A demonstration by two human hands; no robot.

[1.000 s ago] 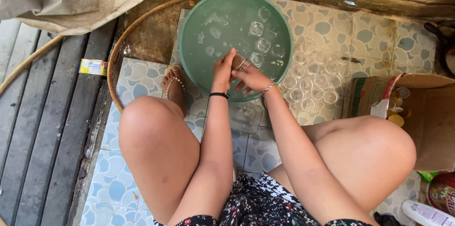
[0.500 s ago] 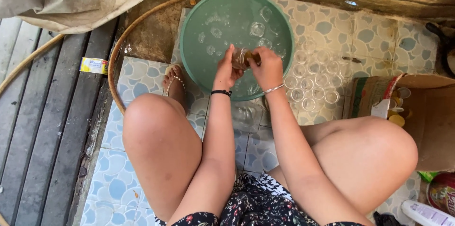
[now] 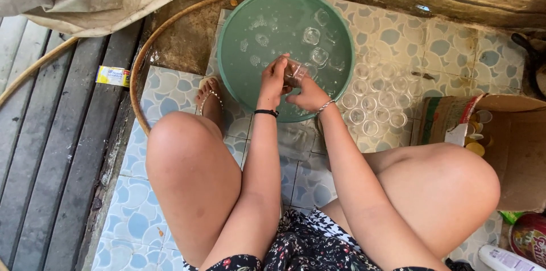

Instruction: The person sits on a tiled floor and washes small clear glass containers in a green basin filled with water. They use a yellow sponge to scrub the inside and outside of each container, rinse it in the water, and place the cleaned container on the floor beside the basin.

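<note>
1. Head view: the person is squatting over a green plastic basin (image 3: 244,77) full of water, and both hands are meeting above its near rim.
2. The left hand (image 3: 273,80) is curling its fingers around a small clear glass jar (image 3: 296,72), gripping it from the left side.
3. The right hand (image 3: 307,96) is closing on the same jar from below and to the right, thumb pressing up against the wall, so both hands are sharing the hold.
4. The jar is sitting just above the water, between the two hands, over the basin's front right part.
5. More little jars (image 3: 311,36) are lying under the water in the basin, well apart from the hands.
6. A cluster of clear jars (image 3: 375,100) is standing mouth-up on the patterned tile floor (image 3: 455,60), just beside the basin on the right.
7. A cardboard box (image 3: 512,146) is sitting open at the right, with yellow lids (image 3: 475,147) showing inside.
8. Judging by look, the jar is light, stiff and breakable, and it is wet, so it is likely slippery; the safest hold is around the side wall with the fingers wrapping, not pinching the rim.
9. A bamboo hoop (image 3: 136,66) is ringing the basin's left side, and the person's sandalled foot (image 3: 211,103) is resting beside it.
</note>
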